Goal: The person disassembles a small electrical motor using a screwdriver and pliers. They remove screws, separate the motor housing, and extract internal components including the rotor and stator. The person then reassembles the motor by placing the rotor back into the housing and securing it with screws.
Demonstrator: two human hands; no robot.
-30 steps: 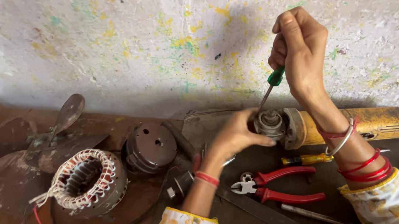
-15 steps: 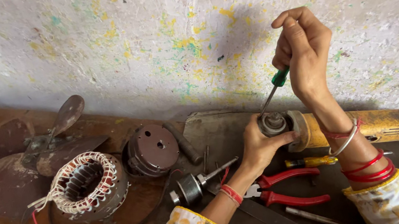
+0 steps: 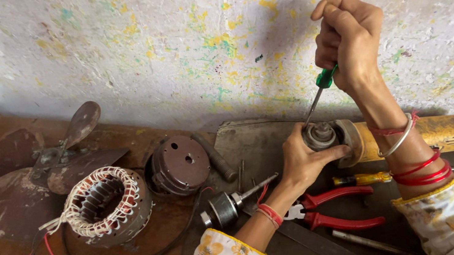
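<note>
My right hand (image 3: 348,37) is raised high and grips the green handle of a screwdriver (image 3: 320,89), whose shaft slants down into a small grey metal part (image 3: 320,134). My left hand (image 3: 302,161) wraps around that part from below and steadies it against a yellow cylindrical tool body (image 3: 427,135) lying on the bench. Red bangles and a metal one ring my right wrist.
Red-handled pliers (image 3: 334,208) and a small yellow screwdriver (image 3: 364,179) lie under my arms. Left of them are a rotor with shaft (image 3: 228,205), a brown round motor cover (image 3: 181,165), a wound stator (image 3: 105,205) with red wires, and rusty fan blades (image 3: 30,174). A paint-flecked wall stands behind.
My right hand has lifted a little and the view has shifted closer; my left hand stays on the grey part with the screwdriver still in it.
</note>
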